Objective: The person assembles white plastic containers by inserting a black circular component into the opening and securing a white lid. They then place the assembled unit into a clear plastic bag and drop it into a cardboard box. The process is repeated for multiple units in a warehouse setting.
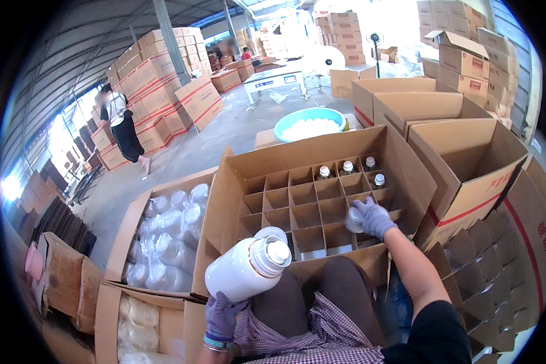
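Over divided carton [312, 182], right hand [373, 217] clamped on small bottle [353, 221], left hand [223, 315] gripping white bottle [244, 269]; best lowered upright, centred in empty cell beside capped bottles [347, 168].

A warehouse packing floor: tall stacks of cartons [158, 85] line a concrete floor [224, 130] under a metal roof [73, 42], with open divider boxes [312, 194] and a sealing machine [276, 79].

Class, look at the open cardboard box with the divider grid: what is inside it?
The divided box holds four capped bottles in its far cells. The right hand lowers another bottle into a cell. Most other cells look empty, though the dividers and the hand hide some cell bottoms.
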`<state>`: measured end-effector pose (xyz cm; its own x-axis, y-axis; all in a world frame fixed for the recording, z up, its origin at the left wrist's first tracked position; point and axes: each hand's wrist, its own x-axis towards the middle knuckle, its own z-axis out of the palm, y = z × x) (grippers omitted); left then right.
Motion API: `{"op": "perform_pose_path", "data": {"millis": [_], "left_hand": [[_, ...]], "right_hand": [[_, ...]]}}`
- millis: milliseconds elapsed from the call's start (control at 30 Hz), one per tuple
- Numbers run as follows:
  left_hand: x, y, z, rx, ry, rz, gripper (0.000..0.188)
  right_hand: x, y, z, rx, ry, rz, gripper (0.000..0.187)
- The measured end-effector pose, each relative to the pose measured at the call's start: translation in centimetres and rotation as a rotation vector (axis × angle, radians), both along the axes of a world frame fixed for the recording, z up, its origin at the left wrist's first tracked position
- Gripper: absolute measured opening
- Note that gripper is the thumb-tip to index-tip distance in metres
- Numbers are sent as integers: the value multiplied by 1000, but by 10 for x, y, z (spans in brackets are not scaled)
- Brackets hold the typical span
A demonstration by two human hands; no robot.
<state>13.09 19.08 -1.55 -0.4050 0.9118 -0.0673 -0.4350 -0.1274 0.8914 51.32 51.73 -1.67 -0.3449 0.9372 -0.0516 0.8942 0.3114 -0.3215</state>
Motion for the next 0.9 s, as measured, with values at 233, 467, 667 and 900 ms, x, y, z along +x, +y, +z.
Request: {"op": "perform_pose_path", "data": {"millis": [233,467,667,900], "left_hand": [[-3,-3,33,20,245,48,47],[26,-17,79,414,1142,165,35],[11,-18,94,264,1347,-13,39],[73,43,83,241,1759,-732,32]], "right_hand": [[-66,-144,70,592,743,860,81],[-68,-193,7,-760,1436,240,82],[-66,-204,3,-298,899,178,54],[-79,-225,36,220,873,486,46]]}}
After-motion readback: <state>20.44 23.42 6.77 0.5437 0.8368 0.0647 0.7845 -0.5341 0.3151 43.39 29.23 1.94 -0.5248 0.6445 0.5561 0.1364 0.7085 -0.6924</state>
